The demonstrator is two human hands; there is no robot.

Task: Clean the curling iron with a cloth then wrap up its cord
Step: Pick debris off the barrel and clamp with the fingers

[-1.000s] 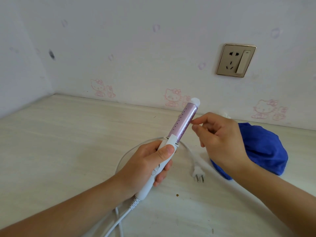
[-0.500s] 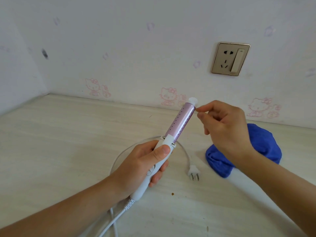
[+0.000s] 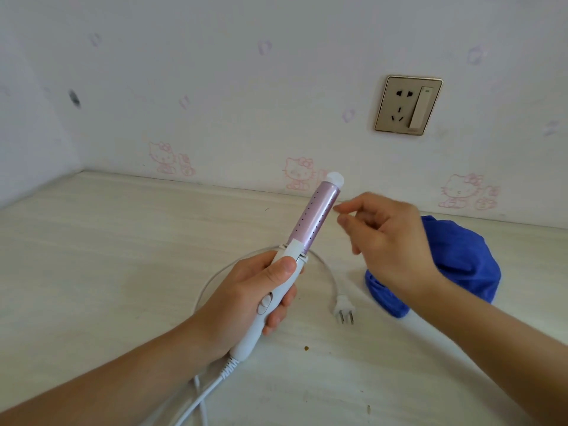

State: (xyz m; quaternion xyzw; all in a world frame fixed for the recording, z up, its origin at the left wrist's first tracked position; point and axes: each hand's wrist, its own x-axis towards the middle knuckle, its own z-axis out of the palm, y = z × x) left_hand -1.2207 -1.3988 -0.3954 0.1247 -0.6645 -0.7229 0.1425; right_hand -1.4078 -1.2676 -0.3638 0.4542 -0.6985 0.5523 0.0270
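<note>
My left hand (image 3: 246, 299) grips the white handle of the curling iron (image 3: 316, 215), which points up and to the right with its pink barrel and white tip in the air. My right hand (image 3: 387, 238) hovers just right of the barrel, fingers loosely curled and apart, holding nothing. The white cord (image 3: 212, 385) runs from the handle's base, loops on the table behind my left hand and ends in a two-pin plug (image 3: 345, 312) lying flat. A crumpled blue cloth (image 3: 464, 265) lies on the table, partly hidden behind my right wrist.
A pale wood-grain table (image 3: 107, 256) meets a white wall with pink cat stickers. A gold wall socket with a switch (image 3: 407, 105) sits above and right of the iron. Small crumbs (image 3: 306, 348) lie on the table near the plug.
My right hand has come off the barrel's tip and drawn slightly right and down, fingers now loose. The left hand keeps the same hold on the handle.
</note>
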